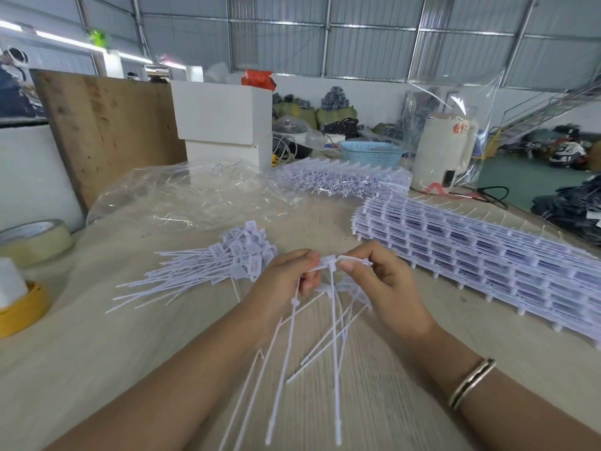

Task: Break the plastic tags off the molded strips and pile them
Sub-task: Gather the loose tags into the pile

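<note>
Both hands were clamped on one strip (330,263) at the table's near centre: the left hand (286,278) pinched one end of its head bar, the right hand (377,278) the other, fingers curled. The bar ran left to right; the tags' tails (335,353) hung toward the viewer, fanned. In the inspector's judgement, a clean break needs grips close beside the joint and a short twist. The pile (227,258) lay just left, heads far-right, tails near-left. Stacked strips (487,255) waited right.
</note>
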